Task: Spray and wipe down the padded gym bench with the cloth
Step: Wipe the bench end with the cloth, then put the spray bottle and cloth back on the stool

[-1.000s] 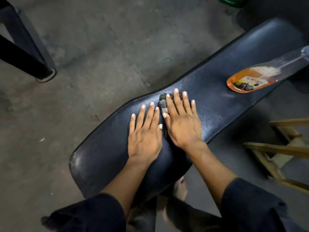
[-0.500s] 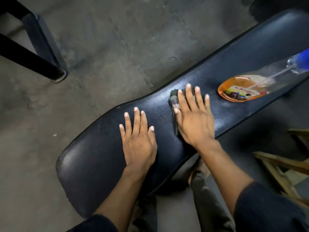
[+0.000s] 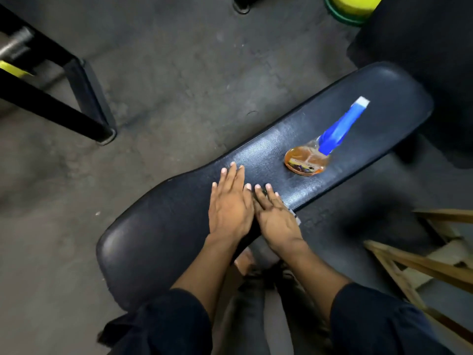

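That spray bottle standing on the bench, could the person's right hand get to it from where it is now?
Probably yes. The spray bottle stands farther along the bench, beyond the right hand, with only bare padding between them. That hand lies flat on a mostly hidden cloth, so it would have to leave it.

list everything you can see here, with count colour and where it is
padded bench: 1, black, runs diagonally from lower left to upper right
spray bottle: 1, clear with orange liquid and a blue head, standing on the bench's far half
cloth: 1, dark, mostly hidden under the right hand at the bench's near edge
metal frame: 1, black, on the floor at left
round object: 1, yellow and green, top edge, cut off
wooden frame: 1, light wood, lower right
floor: 1, grey concrete
left hand: 1, flat on the bench, fingers spread
right hand: 1, pressed flat on the cloth beside the left hand
sleeves: 2, dark, bottom of view
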Demonstrator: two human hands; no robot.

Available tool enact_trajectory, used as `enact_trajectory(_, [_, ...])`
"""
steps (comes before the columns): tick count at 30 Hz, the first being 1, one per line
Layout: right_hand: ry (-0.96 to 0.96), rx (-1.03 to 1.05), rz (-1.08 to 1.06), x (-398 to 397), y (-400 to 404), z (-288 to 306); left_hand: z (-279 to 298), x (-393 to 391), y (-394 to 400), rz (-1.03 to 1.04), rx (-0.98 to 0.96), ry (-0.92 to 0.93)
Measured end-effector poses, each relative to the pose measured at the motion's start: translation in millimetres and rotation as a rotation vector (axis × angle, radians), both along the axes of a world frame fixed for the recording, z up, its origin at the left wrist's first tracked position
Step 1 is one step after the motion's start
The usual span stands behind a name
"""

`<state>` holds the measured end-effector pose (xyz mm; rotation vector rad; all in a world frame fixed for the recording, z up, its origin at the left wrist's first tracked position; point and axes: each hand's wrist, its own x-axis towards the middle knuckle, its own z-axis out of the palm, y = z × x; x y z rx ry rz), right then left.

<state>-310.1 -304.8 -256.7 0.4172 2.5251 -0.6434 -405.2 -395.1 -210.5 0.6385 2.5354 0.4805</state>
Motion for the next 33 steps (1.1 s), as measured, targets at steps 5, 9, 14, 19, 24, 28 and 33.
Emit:
enact_trajectory(5, [0.052,-0.136,-0.146,10,11,4,-16,3,-8,0.032,-0.046,-0.035])
enact_trajectory(9, [0.121,-0.179,-0.386,43,26,13,-25,12,-11,-0.003,-0.033,-0.064])
enact_trajectory(14, [0.105,-0.114,-0.514,65,50,31,-21,20,9,-0.035,0.029,-0.119])
enact_trajectory(19, [0.106,-0.056,-0.582,60,76,55,1,7,50,-0.164,0.082,-0.106])
enact_trajectory(24, [0.075,-0.041,-0.608,61,94,72,15,-18,93,-0.291,0.099,-0.083])
enact_trajectory(28, [0.033,-0.015,-0.661,67,102,84,17,-27,116,-0.431,0.054,-0.074])
enact_trajectory(33, [0.007,0.024,-0.731,78,109,102,21,-28,132,-0.434,0.108,-0.162])
